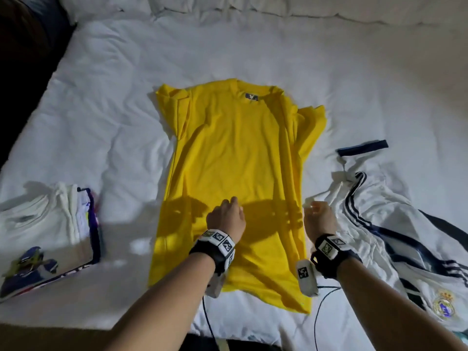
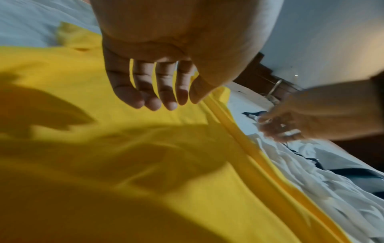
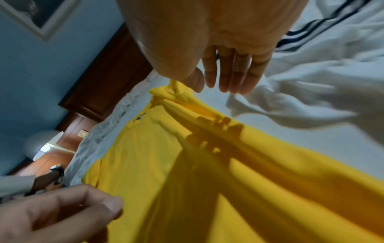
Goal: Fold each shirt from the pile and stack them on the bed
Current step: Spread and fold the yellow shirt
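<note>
Lying flat on the bed (image 1: 121, 102), the yellow shirt (image 1: 228, 153) runs lengthwise away from the person, hem nearest, collar at the far end, with its right side already turned in along a lengthwise fold. Both hands hover low over the near third of it and hold nothing: the left hand (image 1: 226, 216) sits over the middle of the cloth with its fingers (image 2: 143, 88) loosely extended, while the right hand (image 1: 319, 219) hangs just beside the folded right edge, fingers relaxed and slightly apart. The hem is therefore the part closest to both hands, and the next fold likely carries it away toward the collar. Nearer left rests a stack of folded shirts (image 1: 50, 224); near right sprawls an unfolded white jersey (image 1: 395, 224).
</note>
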{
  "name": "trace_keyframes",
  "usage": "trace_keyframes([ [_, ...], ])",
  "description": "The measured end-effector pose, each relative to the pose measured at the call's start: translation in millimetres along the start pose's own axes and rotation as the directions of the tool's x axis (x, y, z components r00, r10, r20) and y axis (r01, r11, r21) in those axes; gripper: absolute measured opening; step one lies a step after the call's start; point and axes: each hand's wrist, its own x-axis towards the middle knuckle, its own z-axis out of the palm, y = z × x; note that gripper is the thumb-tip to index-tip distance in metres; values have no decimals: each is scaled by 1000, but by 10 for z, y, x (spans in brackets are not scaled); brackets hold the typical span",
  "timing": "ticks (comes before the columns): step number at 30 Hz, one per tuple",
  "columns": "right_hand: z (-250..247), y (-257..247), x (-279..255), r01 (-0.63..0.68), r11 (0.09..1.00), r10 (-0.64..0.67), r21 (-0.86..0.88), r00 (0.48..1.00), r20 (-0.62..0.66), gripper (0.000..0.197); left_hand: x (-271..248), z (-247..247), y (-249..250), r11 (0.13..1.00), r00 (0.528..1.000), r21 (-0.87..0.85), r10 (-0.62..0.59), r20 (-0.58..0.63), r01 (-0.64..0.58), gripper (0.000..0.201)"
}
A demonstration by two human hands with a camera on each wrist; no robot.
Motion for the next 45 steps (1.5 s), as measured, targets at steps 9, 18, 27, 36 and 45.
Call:
trace_keyframes([
  [9,-312,-642,1383,52,999,-53,12,992,114,35,686,408,1269,968,966,-63,247,72,-243,26],
  [18,-174,-946,2102,-30,998,15,55,967,253,38,1292,446,1674,997,990,69,9,140,-18,54],
  [27,-607,-923,1931,-124,870,79,476,990,114,22,1181,307,1829,926,977,-363,165,135,-106,18],
  [36,-1956,-1241,1527,159,836,-72,526,981,-182,22,673,-473,2639,618,923,-783,338,182,-72,19],
  [45,-2201,-2880,937,383,731,-371,565,918,-142,16,614,-1591,1798,229,985,-968,161,-62,-98,13],
])
